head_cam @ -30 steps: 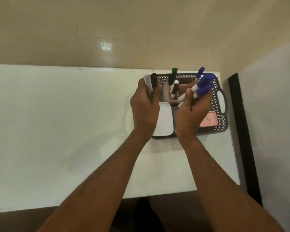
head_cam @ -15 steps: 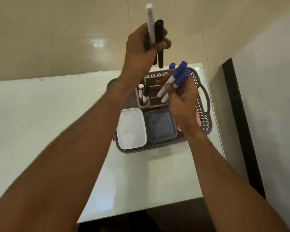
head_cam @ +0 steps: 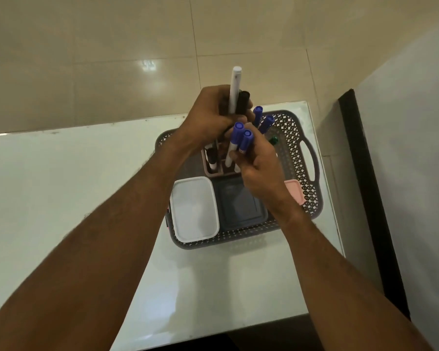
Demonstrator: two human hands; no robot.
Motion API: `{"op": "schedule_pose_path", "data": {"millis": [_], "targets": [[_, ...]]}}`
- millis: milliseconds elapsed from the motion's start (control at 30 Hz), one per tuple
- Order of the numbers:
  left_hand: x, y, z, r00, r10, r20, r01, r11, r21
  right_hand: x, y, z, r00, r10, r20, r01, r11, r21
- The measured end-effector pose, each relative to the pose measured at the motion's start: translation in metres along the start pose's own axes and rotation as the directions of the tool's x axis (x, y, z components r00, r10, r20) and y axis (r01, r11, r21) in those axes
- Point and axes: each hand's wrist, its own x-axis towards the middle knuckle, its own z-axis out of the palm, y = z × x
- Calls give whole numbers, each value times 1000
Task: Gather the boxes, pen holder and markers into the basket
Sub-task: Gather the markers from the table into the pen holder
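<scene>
Sitting near the right end of the white table [head_cam: 61, 178] is the grey perforated basket [head_cam: 293, 138], and most of the stuff is already in it. The pen holder [head_cam: 213, 172], brownish pink, stands in the far half of the basket with a couple of black-and-white markers [head_cam: 211, 160] poking up from its left slots. In the near half, the white box [head_cam: 194, 210] is on the left, the dark grey box [head_cam: 241, 207] is right beside it, and a pink box [head_cam: 295, 190] peeks out further right, mostly hidden by the wrist. A green marker cap [head_cam: 273, 140] shows near the basket's right side.

Both hands hover over the pen holder. The left hand [head_cam: 211, 117] is curled tight around a white marker [head_cam: 235, 89] and a black marker [head_cam: 243, 102], both pointing up. The right hand [head_cam: 260, 163] is gripping a bunch of blue-capped markers [head_cam: 238, 138], caps up; two more blue caps [head_cam: 262, 120] stick out just behind, can't tell if they're in the hand or the holder.

Beyond the table is beige tiled floor [head_cam: 112, 46], and a dark upright edge [head_cam: 365, 186] runs along the right next to a pale wall [head_cam: 416, 122].
</scene>
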Motion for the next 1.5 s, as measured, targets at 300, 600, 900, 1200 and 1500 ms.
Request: {"op": "schedule_pose_path", "data": {"millis": [300,600,900,1200,1500], "targets": [[4,0,-1,999,-37,5,36,994,105,6,-1,-2,1000,-19,-2,19,995,102],[6,-7,-7,997,-74,28,67,975,210,4,-1,-5,997,32,70,-31,999,-15],[6,-7,-7,993,-12,121,-21,963,269,2,0,-3,999,22,40,-21,1000,-22],[4,-7,2,998,8,67,-33,929,367,-4,5,3,998,-25,-65,22,998,-60],[-9,-4,3,993,113,-23,-105,972,212,-3,-1,5,970,-150,-190,126,983,-133]]}}
